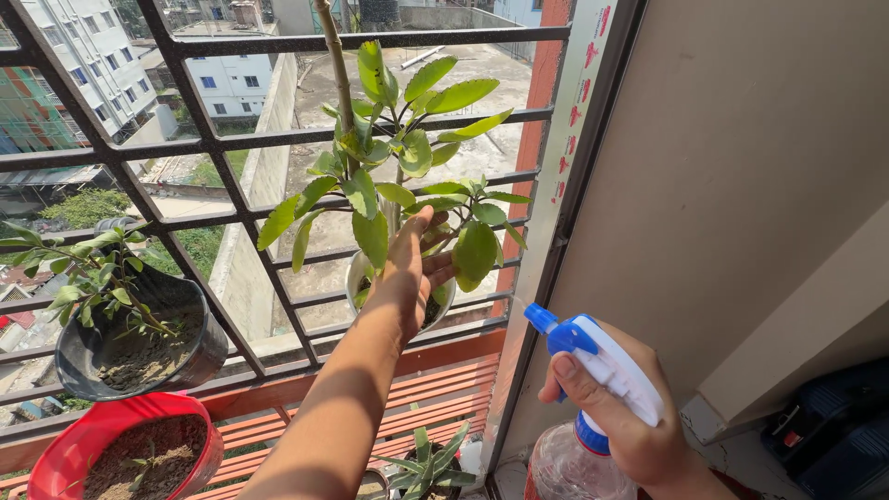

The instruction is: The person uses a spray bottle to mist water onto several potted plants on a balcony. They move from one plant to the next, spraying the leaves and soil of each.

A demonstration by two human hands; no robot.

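The right hand (639, 417), at five o'clock, is gripping a clear spray bottle (579, 435) with blue-white trigger head, fingers clenched. The left hand (412, 268), fingers released, is touching the leafy green plant (398, 157) in a white pot (356, 273) at centre.

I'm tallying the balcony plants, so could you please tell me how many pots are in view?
4: white pot behind the left hand, black pot at left, red pot below it, and a cropped pot at bottom; others may be hidden.

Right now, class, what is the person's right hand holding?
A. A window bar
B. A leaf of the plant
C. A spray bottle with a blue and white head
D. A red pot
C: the right hand grips the spray bottle, nozzle aimed at the plant.
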